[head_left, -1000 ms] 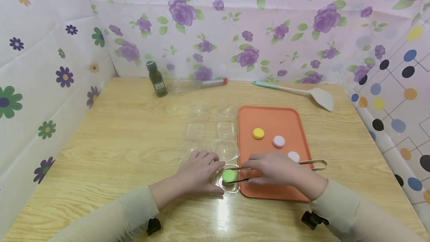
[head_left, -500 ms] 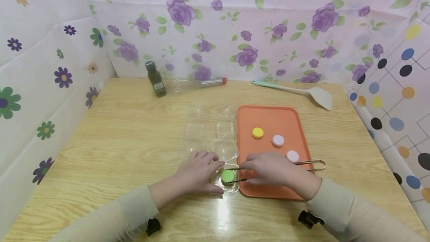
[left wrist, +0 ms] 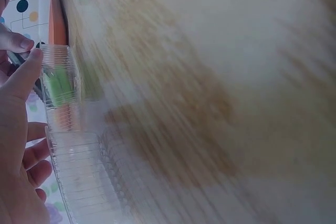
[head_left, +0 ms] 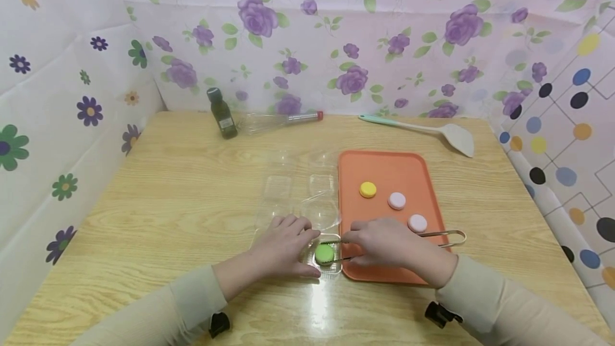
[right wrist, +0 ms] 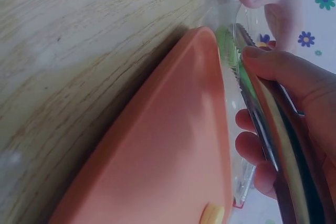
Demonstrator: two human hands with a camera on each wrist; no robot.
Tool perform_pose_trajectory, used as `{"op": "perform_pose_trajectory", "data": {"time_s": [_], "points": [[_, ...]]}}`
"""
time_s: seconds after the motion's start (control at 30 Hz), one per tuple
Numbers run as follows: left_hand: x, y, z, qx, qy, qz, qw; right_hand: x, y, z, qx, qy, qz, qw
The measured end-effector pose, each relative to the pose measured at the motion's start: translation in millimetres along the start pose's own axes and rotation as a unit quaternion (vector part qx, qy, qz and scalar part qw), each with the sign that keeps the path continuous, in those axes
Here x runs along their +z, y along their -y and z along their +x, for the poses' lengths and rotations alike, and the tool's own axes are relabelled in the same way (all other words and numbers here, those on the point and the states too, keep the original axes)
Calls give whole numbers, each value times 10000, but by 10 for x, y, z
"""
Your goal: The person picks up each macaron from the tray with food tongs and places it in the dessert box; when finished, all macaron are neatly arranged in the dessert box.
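Observation:
A green macaron sits in the near right compartment of a clear plastic macaron tray. My right hand grips metal tongs between thumb and fingers. Their serrated tips stand on either side of the macaron; whether both touch it I cannot tell. On the tray's near end rests my left hand, fingers loosely spread and thumb by the near edge; it covers the near left compartment. The left wrist view shows its thumb against the tray's rim.
An orange tray right of the clear one bears a yellow macaron and two pale pink macarons. Behind them lie a spatula and a whisk. A dark bottle stands at the back left.
The tong tips have shifted slightly left along the green macaron, which sits a touch nearer the tray's front edge. My left hand has stayed in place.

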State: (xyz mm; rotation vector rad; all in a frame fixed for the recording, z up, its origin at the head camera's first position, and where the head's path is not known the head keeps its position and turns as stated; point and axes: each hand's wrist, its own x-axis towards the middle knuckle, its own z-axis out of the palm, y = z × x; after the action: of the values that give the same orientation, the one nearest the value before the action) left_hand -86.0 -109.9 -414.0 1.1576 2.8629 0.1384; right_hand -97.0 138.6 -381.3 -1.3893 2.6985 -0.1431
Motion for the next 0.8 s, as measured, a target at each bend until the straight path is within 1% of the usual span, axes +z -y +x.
{"op": "perform_pose_trajectory", "data": {"time_s": [0.13, 0.2, 0.33, 0.43, 0.53, 0.6, 0.73, 0.8], "points": [[4, 0, 3, -9, 4, 28, 10000, -26, 5, -21, 20, 39, 139, 9999], [4, 0, 2, -15, 1, 50, 10000, -46, 4, -39, 74, 91, 299, 9995], [6, -1, -4, -8, -39, 67, 10000, -84, -14, -93, 356, 259, 730, 9964], [5, -2, -8, 2, -82, 91, 9999, -104, -51, -153, 575, 288, 885, 9940], [-3, -2, -8, -8, -88, 89, 9999, -118, -111, -234, 700, 192, 915, 9932], [-18, 2, -1, -59, -84, -20, 9999, -129, -167, -296, 731, 109, 956, 9927], [-91, 26, 38, -176, -94, -243, 9995, -145, -304, -441, 815, -122, 988, 9917], [-138, 54, 68, -209, -99, -267, 9994, -143, -380, -520, 909, -229, 913, 9914]]}}
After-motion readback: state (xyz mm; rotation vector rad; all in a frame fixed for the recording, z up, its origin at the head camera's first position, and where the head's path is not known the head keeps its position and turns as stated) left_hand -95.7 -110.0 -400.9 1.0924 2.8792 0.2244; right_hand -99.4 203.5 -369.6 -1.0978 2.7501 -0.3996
